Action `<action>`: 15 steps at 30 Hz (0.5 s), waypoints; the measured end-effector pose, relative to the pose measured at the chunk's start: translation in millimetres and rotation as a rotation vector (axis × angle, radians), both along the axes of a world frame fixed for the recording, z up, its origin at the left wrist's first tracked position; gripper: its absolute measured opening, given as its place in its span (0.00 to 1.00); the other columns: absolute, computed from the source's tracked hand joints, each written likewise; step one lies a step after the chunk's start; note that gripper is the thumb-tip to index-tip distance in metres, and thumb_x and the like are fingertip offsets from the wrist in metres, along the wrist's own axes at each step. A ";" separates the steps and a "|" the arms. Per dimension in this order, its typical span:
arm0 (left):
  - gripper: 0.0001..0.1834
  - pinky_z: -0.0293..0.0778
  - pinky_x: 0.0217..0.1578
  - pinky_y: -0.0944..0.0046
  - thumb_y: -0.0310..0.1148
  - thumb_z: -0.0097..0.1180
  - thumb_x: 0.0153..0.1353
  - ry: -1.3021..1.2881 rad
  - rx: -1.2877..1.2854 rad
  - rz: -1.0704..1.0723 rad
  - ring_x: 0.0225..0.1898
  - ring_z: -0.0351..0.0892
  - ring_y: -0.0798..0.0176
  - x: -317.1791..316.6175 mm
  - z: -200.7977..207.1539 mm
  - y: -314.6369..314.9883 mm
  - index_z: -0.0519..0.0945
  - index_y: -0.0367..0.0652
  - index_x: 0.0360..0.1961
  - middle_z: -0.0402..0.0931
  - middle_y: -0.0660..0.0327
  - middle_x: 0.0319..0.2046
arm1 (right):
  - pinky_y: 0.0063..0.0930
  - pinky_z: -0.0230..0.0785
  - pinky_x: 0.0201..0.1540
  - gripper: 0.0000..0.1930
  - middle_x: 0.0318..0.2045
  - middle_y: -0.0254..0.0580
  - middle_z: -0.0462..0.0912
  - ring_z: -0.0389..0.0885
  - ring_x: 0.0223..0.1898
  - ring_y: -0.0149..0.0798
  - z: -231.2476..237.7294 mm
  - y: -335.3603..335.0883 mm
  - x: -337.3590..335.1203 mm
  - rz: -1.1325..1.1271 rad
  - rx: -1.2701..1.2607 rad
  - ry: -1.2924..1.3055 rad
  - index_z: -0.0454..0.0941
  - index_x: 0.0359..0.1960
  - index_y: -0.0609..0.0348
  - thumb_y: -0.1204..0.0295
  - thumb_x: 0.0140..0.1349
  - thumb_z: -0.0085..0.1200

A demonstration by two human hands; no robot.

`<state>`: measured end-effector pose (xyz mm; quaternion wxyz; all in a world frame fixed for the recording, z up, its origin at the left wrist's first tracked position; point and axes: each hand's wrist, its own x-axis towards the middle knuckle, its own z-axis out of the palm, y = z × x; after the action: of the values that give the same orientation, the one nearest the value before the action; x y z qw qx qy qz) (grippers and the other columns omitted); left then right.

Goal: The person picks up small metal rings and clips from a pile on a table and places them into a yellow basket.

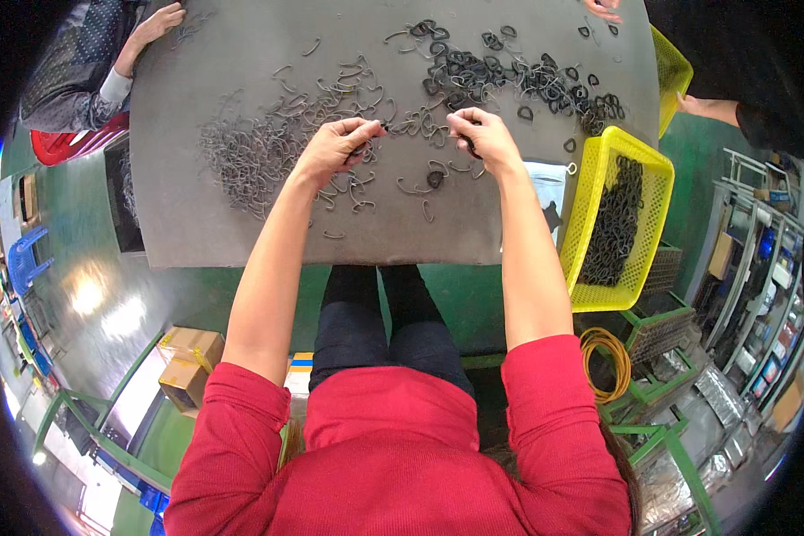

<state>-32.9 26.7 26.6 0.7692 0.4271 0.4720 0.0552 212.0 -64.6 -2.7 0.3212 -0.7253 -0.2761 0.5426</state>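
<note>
Seemingly at a fitting or sorting step, the left hand (337,147) and right hand (489,139) each hold a small dark piece (470,149) in a near-closed pinch, wire hooks (252,150) toward nine o'clock, black rings (460,70) toward one, the next move probably needing steady alignment.
</note>
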 end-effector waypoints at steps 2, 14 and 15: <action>0.14 0.48 0.14 0.78 0.43 0.54 0.61 0.046 0.029 -0.003 0.15 0.56 0.80 -1.9 -0.9 -1.5 0.79 0.43 0.38 0.61 0.74 0.16 | 0.15 0.62 0.23 0.11 0.30 0.29 0.78 0.74 0.24 0.24 11.7 -7.1 -1.4 -0.295 -0.045 0.573 0.73 0.39 0.52 0.63 0.58 0.57; 0.15 0.52 0.15 0.78 0.44 0.57 0.58 0.187 0.077 0.011 0.16 0.58 0.79 25.3 2.3 -21.0 0.82 0.45 0.39 0.62 0.75 0.15 | 0.19 0.67 0.27 0.11 0.41 0.36 0.79 0.79 0.36 0.32 25.6 -34.0 -1.7 -0.411 0.058 0.736 0.72 0.46 0.53 0.74 0.61 0.50; 0.15 0.52 0.15 0.78 0.44 0.57 0.58 0.184 0.085 -0.002 0.16 0.58 0.79 28.3 2.2 -22.2 0.82 0.45 0.39 0.62 0.75 0.15 | 0.18 0.66 0.26 0.11 0.41 0.36 0.79 0.79 0.36 0.31 27.4 -36.1 -0.7 -0.389 0.031 0.674 0.72 0.46 0.53 0.74 0.61 0.49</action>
<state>-4.6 4.5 28.8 0.7039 0.4630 0.5376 0.0348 211.4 -100.7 24.6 0.5018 -0.5401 -0.0206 0.6753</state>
